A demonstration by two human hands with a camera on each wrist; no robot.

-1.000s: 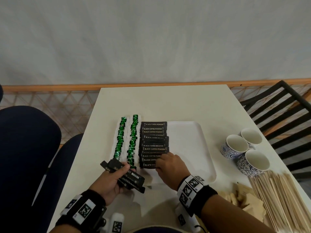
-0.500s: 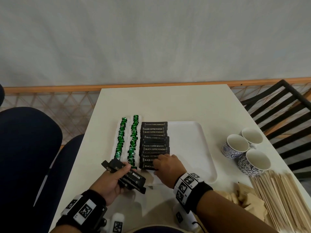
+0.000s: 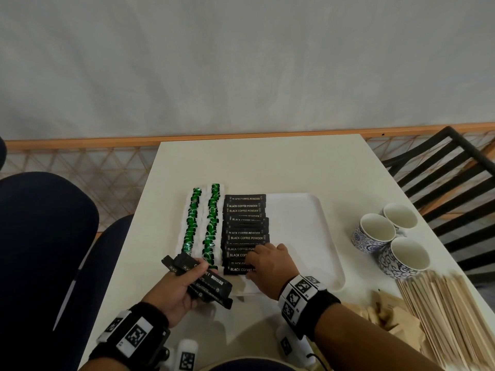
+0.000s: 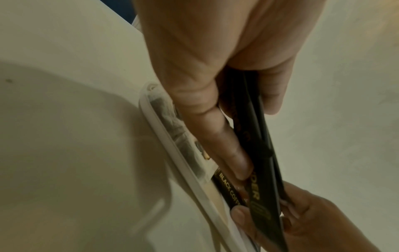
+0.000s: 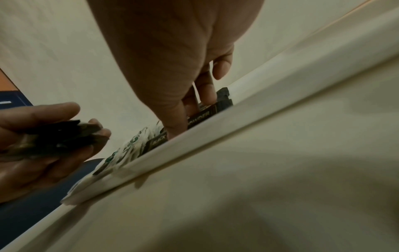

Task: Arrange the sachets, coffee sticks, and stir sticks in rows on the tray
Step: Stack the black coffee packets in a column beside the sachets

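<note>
Table [image 3: 267, 167]: white top; carries every item listed below.
Tray [image 3: 302, 223]: white, rounded corners, at the table's middle; its right half is bare, its left half filled.
Stir sticks [image 3: 452, 317]: pale wooden pile at the table's near right corner, off the tray.
Brown sachets [image 3: 385, 317]: loose heap just left of the stir sticks, also off the tray.
Coffee-stick row [image 3: 245, 231]: black sticks lettered "BLACK COFFEE POWDER", overlapped in one column running from the far tray edge toward the near edge, just right of the green rows.
Green sachet rows [image 3: 203, 223]: two columns of white-and-green sachets along the tray's left side, side by side.
Cups [image 3: 388, 236]: three blue-patterned white cups grouped to the right of the tray, apart from it.
Left hand [image 3: 174, 293]: grasps a fanned bundle of black coffee sticks [image 3: 203, 279], thumb on top, fingers curled beneath, held above the tray's near left corner.
Right hand [image 3: 270, 266]: palm down over the near end of the coffee-stick row; fingertips [image 5: 208, 95] touch the nearest sticks. Whether they pinch one cannot be told.
</note>
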